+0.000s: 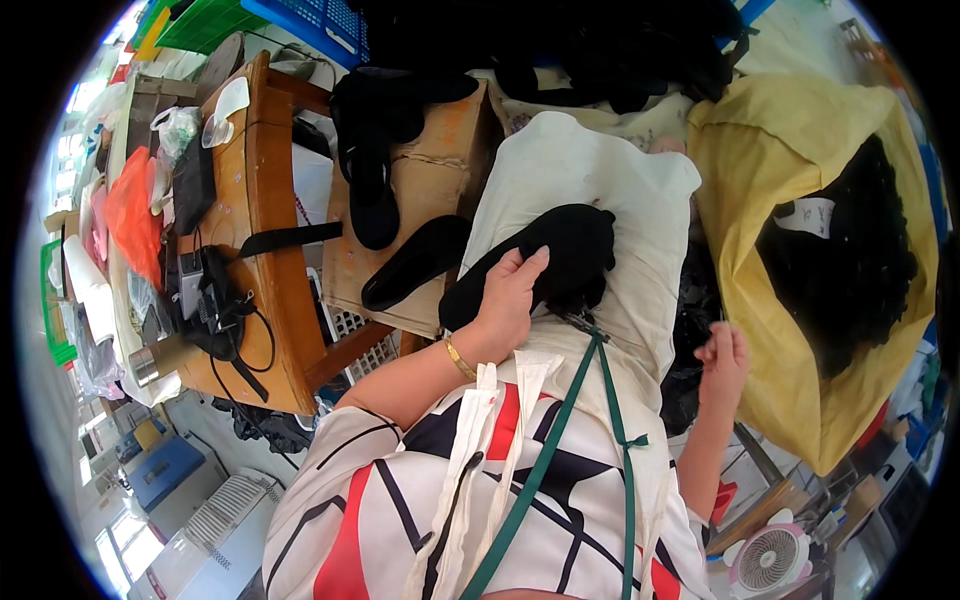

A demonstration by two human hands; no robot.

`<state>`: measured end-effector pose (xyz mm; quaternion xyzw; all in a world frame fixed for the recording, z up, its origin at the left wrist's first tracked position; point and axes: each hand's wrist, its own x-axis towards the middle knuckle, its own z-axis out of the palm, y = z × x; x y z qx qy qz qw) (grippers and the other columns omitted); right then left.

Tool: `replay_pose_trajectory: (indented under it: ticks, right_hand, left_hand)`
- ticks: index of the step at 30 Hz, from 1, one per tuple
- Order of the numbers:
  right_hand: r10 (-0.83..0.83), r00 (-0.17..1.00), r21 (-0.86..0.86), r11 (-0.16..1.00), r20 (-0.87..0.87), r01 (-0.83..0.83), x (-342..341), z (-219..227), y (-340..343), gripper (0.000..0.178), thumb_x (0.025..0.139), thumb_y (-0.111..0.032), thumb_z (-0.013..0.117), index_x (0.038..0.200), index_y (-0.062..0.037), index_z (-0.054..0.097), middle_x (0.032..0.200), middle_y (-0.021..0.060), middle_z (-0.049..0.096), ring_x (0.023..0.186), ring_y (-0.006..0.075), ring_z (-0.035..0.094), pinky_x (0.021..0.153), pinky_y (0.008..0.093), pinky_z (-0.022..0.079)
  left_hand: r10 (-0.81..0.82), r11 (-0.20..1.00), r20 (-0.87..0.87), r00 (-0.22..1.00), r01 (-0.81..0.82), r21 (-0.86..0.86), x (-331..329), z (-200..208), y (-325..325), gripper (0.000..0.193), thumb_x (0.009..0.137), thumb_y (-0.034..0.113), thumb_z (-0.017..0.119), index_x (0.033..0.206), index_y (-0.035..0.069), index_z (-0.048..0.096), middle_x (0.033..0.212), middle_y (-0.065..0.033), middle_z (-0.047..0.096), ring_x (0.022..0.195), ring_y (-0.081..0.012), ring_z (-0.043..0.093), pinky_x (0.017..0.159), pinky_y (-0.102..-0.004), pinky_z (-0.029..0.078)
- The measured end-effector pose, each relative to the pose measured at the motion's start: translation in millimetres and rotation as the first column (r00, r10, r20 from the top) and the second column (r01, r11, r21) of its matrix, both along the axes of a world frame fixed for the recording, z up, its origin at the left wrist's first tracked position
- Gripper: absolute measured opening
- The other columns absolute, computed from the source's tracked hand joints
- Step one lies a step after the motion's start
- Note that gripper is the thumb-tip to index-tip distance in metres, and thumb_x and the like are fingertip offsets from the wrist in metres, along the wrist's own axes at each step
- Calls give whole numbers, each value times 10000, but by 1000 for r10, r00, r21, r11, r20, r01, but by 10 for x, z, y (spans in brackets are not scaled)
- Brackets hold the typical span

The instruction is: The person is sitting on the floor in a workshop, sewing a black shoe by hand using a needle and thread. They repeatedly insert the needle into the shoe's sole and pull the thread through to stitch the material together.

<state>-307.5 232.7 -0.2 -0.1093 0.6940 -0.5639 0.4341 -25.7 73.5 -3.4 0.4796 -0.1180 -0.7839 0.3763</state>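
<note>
A black cloth shoe (565, 238) lies across the pale cloth (625, 190) over my lap. My left hand (507, 300) is closed on its near side, thumb and fingers pressed together at the edge. Off to the right, beside the yellow sack, my right hand (722, 362) is raised with its fingers curled together; whatever they may pinch is too small to make out. Small metal snips (580, 322) hang on a green cord (570, 392) from my neck and rest just below the shoe. Dark material bunches under the shoe's right end.
More black shoes (415, 265) lie on a cardboard box (435, 165) to the left. Beyond it stands a wooden table (262, 190) with bags, a strap and cables. At right, an open yellow sack (745, 130) holds black pieces. A small fan (770, 558) stands lower right.
</note>
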Motion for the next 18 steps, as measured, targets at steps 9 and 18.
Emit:
replay_pose_trajectory:
  ticks: [9, 18]
  right_hand:
    - [71, 996, 29, 997, -58, -69, 386, -27, -191, 201, 968, -104, 597, 1138, 2, 586, 882, 45, 640, 775, 94, 608, 722, 265, 544]
    - [592, 805, 32, 805, 31, -593, 1253, 241, -1129, 109, 953, -94, 586, 1034, -33, 629, 683, -7, 586, 582, 52, 516, 540, 224, 428]
  left_hand:
    - [-166, 983, 73, 983, 171, -63, -55, 10, -47, 258, 931, 104, 657, 1170, 13, 622, 1178, -82, 671, 1104, -161, 612, 1012, -303, 447]
    - [-42, 998, 51, 998, 40, 47, -57, 59, -67, 233, 912, 139, 689, 1107, 28, 625, 1088, -56, 684, 985, -126, 624, 888, -280, 482]
